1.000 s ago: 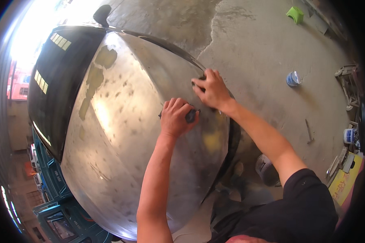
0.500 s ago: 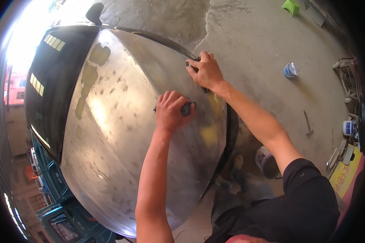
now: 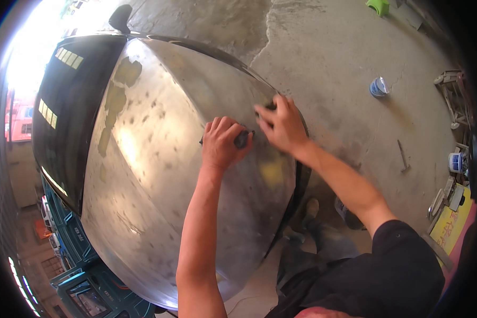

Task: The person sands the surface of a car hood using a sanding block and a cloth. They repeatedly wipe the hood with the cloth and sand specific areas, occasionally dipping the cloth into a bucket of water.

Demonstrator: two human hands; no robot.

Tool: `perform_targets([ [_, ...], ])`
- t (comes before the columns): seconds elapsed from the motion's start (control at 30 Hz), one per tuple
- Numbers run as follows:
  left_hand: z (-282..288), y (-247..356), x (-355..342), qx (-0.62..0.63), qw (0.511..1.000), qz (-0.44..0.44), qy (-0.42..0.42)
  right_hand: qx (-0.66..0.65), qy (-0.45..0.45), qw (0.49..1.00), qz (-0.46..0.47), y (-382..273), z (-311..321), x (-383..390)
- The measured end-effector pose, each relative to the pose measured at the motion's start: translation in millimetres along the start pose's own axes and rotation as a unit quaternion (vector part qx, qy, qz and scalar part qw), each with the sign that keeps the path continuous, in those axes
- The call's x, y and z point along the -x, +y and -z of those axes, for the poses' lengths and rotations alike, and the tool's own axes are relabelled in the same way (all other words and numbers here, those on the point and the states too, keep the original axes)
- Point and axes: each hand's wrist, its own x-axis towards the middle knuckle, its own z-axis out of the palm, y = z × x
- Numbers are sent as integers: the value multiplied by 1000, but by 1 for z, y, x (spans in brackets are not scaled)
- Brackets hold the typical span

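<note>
A car hood (image 3: pixel 153 201), sanded to patchy bare metal with dark specks, lies before me. My left hand (image 3: pixel 221 143) is closed around a dark, rounded block (image 3: pixel 242 140) in the middle of the hood; most of it is under the fingers. Over the hood's right edge, my right hand (image 3: pixel 285 126) has its fingers curled about a small dark object (image 3: pixel 269 104), smeared by motion, whose kind I cannot make out. A yellowish patch (image 3: pixel 272 172) shows on the hood below that hand. Olive-coloured patches (image 3: pixel 114 106) run along the windshield side.
The dark windshield (image 3: pixel 71 116) borders the hood on the left. On the concrete floor to the right stand a blue-and-white tub (image 3: pixel 378 87), a hammer-like tool (image 3: pixel 403 159) and a dark bucket (image 3: pixel 349 212) beside my arm. Teal panels (image 3: pixel 93 283) stand at the lower left.
My right hand has come nearer along the hood's edge and a little to the right. The left hand and its block have stayed nearly in place.
</note>
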Motion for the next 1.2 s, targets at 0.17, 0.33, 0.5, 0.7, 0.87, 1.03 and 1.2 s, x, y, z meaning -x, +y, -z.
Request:
perform_targets([
  [0.17,-9,17,-20,22,1000,-10,5,19,15,999,-36,50,-8,-71],
  [0.33,-4,5,-5,5,1000,-4,-5,5,13,1000,8,13,0,-12],
  [0.5,-8,15,-16,18,1000,-14,1,6,11,1000,-20,28,3,-40],
  [0.7,-1,5,-6,-1,1000,-14,5,-6,20,1000,19,-3,16,25],
  [0.87,-12,14,-20,15,999,-36,11,-43,34,998,-19,36,5,-34],
  [1.03,-5,11,-10,3,1000,-5,-16,-53,55,997,-30,26,-1,-8],
  [1.2,0,11,-11,11,1000,-7,-21,-69,43,995,-53,38,-9,-25],
])
